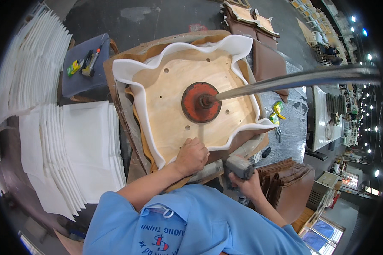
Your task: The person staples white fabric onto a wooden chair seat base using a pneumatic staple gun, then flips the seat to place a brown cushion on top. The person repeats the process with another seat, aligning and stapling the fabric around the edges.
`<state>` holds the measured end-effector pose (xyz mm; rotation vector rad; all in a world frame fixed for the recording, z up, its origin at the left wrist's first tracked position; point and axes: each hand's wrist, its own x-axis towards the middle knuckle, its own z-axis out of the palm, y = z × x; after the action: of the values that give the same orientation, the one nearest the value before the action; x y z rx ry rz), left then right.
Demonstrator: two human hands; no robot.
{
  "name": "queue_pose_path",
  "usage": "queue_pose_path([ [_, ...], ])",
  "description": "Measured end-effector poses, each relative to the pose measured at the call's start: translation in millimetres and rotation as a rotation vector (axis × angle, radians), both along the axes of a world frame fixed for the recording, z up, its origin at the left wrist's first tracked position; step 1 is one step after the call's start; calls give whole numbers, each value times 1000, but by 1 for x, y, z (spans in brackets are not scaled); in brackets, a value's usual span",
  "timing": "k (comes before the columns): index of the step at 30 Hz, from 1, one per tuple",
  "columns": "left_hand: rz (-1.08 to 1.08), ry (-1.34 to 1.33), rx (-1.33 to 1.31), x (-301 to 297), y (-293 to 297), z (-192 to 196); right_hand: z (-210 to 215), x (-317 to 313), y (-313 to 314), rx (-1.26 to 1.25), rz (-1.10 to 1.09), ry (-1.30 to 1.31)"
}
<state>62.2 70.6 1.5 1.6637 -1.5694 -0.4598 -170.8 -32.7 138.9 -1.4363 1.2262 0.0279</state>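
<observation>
A plywood seat board (187, 100) lies face down on white foam (136, 91) and brown cover material (137, 51). A round red press pad (201, 102) on a shiny metal rod (293, 79) holds the board down at its middle. My left hand (191, 155) is closed in a fist at the board's near edge, pressing or pulling the foam and cover there. My right hand (247, 183) grips a grey staple gun (239, 166) just below the board's near right edge.
Stacks of white foam sheets (78, 148) lie at the left. A grey box top (86, 68) with hand tools stands at the back left. Finished brown seat cushions (287, 182) are stacked at the right. Small green and yellow boxes (276, 111) lie on the bench.
</observation>
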Motion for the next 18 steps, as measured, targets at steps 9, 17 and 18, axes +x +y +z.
queue_pose_path([
  [9,28,33,30,-3,1,-6,-1,56,2,44,90,168],
  [17,28,4,50,-4,0,-7,1,65,2,40,99,220],
  [18,29,2,52,-5,0,-8,0,65,2,34,91,226],
])
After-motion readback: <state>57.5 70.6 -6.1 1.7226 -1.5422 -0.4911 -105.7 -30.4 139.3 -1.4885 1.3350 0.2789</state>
